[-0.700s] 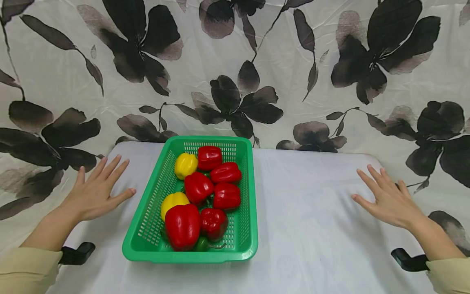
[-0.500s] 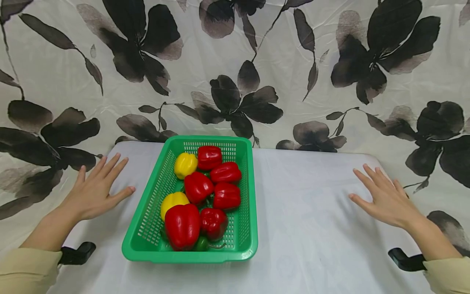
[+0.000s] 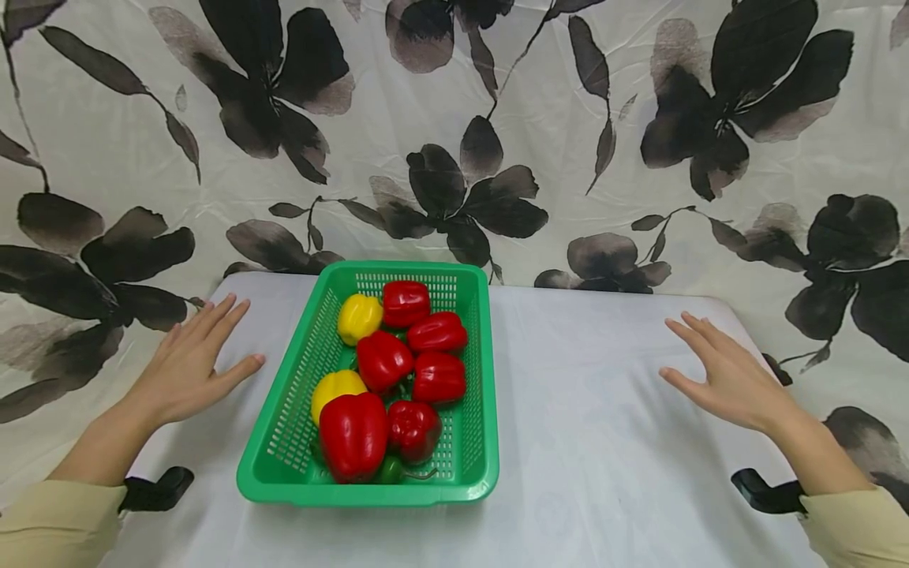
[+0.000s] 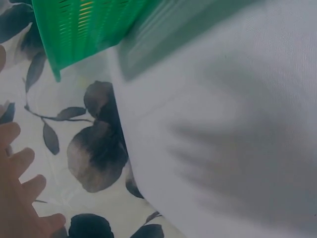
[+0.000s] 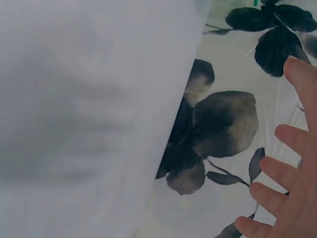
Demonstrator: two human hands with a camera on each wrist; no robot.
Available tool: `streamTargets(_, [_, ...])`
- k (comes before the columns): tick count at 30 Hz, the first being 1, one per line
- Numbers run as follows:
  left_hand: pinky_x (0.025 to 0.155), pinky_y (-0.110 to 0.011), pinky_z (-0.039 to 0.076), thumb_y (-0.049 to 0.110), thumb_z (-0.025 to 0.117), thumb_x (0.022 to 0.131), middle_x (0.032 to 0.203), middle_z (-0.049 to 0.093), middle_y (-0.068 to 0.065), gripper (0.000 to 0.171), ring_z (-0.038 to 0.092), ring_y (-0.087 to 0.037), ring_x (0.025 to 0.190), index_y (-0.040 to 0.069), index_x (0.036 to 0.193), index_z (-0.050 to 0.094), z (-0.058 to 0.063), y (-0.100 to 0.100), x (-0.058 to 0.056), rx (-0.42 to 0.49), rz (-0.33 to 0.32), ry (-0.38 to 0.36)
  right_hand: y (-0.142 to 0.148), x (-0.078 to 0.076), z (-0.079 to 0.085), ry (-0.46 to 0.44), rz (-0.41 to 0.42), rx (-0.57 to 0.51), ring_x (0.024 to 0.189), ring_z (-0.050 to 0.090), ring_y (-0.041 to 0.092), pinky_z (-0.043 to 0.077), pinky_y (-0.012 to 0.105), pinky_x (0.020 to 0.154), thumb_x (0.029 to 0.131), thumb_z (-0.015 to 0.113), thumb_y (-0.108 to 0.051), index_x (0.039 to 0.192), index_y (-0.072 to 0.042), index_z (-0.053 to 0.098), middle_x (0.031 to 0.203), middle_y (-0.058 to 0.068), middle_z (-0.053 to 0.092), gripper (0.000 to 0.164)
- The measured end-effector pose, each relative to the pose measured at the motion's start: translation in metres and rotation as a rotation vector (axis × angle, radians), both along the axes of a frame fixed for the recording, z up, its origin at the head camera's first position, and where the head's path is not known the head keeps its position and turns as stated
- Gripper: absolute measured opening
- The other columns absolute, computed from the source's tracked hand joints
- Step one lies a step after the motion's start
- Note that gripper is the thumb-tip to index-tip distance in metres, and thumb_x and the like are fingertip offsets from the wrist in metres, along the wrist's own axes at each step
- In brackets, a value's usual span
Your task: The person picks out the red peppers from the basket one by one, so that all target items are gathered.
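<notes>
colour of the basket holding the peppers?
The basket is plain green, rim and perforated walls alike; it shows best in the head view.

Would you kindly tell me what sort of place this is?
Probably a simple staged indoor workspace, judging by the white table, the floral sheet behind it, and the green basket of peppers.

Smooth, glossy peppers [image 3: 384, 361], shiny plastic basket [image 3: 369, 495], matt white tabletop [image 3: 575, 410].

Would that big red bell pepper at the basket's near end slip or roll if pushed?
The big red bell pepper may feel slippery, given its glossy skin. Its blocky, lobed shape probably resists rolling, and the walls of the green basket may stop it.
</notes>
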State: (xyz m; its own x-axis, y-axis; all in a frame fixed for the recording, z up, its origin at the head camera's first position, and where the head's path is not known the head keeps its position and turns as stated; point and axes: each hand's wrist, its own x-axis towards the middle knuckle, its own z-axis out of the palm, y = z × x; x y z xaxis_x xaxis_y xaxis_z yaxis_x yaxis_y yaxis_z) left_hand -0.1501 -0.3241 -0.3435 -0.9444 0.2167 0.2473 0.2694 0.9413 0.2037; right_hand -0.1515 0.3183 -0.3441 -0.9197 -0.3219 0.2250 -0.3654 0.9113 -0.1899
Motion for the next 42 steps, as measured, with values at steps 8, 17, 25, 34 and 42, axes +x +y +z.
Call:
streamTargets(8, [0.101, -0.067, 0.017, 0.039, 0.059, 0.085, 0.148, 0.022, -0.023, 0.079, 0.022, -0.046, 0.132, 0.007, 0.147, 0.022, 0.002, 0.002, 0.001, 0.096, -0.017, 0.017, -0.013, -0.002, 0.003, 0.052, 0.031, -0.043, 0.116, 0.042, 0.046, 0.037, 0.062, 0.086, 0.08, 0.07, -0.034, 0.138, -0.007, 0.04, 0.133, 0.026, 0.042, 0.071])
streamTargets(17, [0.1, -0.069, 0.016, 0.033, 0.06, 0.086, 0.149, 0.019, -0.023, 0.079, 0.018, -0.045, 0.135, 0.008, 0.148, 0.016, 0.0, 0.003, 0.0, 0.23, -0.029, -0.029, -0.034, -0.003, 0.01, 0.078, 0.101, -0.083, 0.112, 0.048, 0.039, 0.043, 0.055, 0.083, 0.08, 0.07, -0.025, 0.135, -0.007, 0.043, 0.127, 0.02, 0.048, 0.065])
streamTargets(25, [0.086, -0.073, 0.027, 0.031, 0.059, 0.088, 0.144, 0.022, -0.03, 0.079, 0.028, -0.052, 0.124, 0.009, 0.148, 0.013, 0.001, 0.002, -0.001, 0.298, 0.012, -0.099, -0.053, -0.004, 0.01, 0.047, 0.115, -0.1, 0.114, 0.049, 0.035, 0.044, 0.054, 0.084, 0.079, 0.07, -0.025, 0.135, -0.009, 0.044, 0.128, 0.017, 0.049, 0.063])
streamTargets(34, [0.086, -0.069, 0.032, 0.026, 0.057, 0.091, 0.144, 0.023, -0.03, 0.074, 0.033, -0.054, 0.12, 0.003, 0.147, 0.015, 0.001, 0.004, -0.002, 0.397, -0.027, -0.129, -0.072, -0.007, 0.01, 0.024, 0.151, -0.157, 0.113, 0.051, 0.03, 0.046, 0.051, 0.085, 0.08, 0.07, -0.023, 0.137, -0.013, 0.042, 0.127, 0.012, 0.051, 0.064])
streamTargets(42, [0.087, -0.067, 0.033, 0.026, 0.053, 0.093, 0.141, 0.028, -0.032, 0.069, 0.035, -0.052, 0.119, 0.001, 0.146, 0.017, -0.001, 0.005, -0.002, 0.448, -0.023, -0.204, -0.09, -0.008, 0.009, -0.022, 0.196, -0.187, 0.11, 0.053, 0.026, 0.047, 0.046, 0.085, 0.082, 0.069, -0.024, 0.138, -0.014, 0.041, 0.128, 0.007, 0.05, 0.063])
